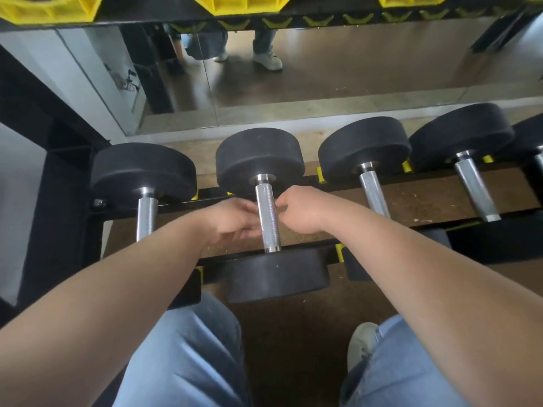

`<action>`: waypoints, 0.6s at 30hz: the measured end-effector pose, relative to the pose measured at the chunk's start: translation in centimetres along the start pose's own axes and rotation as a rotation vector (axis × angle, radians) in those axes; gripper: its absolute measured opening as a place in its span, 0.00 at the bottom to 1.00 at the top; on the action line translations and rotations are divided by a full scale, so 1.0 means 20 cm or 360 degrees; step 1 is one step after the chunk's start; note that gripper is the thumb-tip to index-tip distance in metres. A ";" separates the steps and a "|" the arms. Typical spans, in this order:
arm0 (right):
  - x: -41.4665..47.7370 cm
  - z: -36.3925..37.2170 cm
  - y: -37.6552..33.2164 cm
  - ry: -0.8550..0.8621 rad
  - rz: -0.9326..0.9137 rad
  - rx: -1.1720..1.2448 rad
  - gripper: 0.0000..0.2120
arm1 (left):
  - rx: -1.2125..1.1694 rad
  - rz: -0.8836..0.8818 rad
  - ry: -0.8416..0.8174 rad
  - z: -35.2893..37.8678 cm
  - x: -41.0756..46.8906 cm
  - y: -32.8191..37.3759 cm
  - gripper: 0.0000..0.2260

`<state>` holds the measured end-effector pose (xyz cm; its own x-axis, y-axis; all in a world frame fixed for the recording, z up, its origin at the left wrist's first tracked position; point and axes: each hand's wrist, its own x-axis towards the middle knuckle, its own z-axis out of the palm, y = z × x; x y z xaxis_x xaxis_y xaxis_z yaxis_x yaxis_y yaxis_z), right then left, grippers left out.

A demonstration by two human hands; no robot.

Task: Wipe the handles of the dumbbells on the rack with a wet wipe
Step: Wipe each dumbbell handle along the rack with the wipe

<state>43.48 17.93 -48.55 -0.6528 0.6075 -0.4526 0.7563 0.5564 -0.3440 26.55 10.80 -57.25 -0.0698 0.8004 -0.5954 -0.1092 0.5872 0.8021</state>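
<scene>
The left hand [235, 220] and right hand [299, 212] flank the knurled chrome handle [267, 218] of the second black round-headed dumbbell on the black steel rack [67, 186]. Their fingers curl against it, but I cannot tell what they grip. No wet wipe shows, so progress is unclear.

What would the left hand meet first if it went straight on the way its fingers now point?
Most likely the knurled steel handle of the second dumbbell from the left. The left hand points rightward at it, fingertips close beside it; blur hides whether they touch.
</scene>
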 end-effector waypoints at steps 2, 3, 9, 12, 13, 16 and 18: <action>0.00 0.01 0.03 -0.0028 0.0007 -0.0001 0.20 | -0.0231 0.0194 0.0143 0.00 0.04 0.03 0.08; -0.01 0.01 0.04 -0.0031 0.0008 0.0005 0.21 | -0.0249 0.0219 0.0153 0.01 0.04 0.04 0.07; -0.06 0.00 0.12 -0.0094 -0.0009 0.0050 0.23 | 0.0402 -0.0476 -0.0523 0.00 -0.04 -0.01 0.11; -0.09 0.00 0.15 -0.0150 -0.0026 0.0029 0.23 | 0.0275 -0.0345 -0.0370 0.01 -0.03 0.00 0.10; -0.09 -0.01 0.16 -0.0145 -0.0035 0.0041 0.23 | 0.0120 -0.0194 -0.0219 0.02 -0.02 0.01 0.10; -0.09 -0.02 0.16 -0.0058 -0.0060 0.0104 0.21 | -0.0379 0.0170 0.0251 -0.01 0.01 0.05 0.09; -0.08 -0.03 0.16 -0.0008 -0.0068 0.0119 0.19 | -0.0426 0.0164 0.0274 0.00 -0.04 0.07 0.09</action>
<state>46.86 19.05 -48.43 -0.6843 0.5813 -0.4403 0.7292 0.5376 -0.4235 26.42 11.02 -55.72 -0.2579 0.8084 -0.5292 -0.3479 0.4333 0.8314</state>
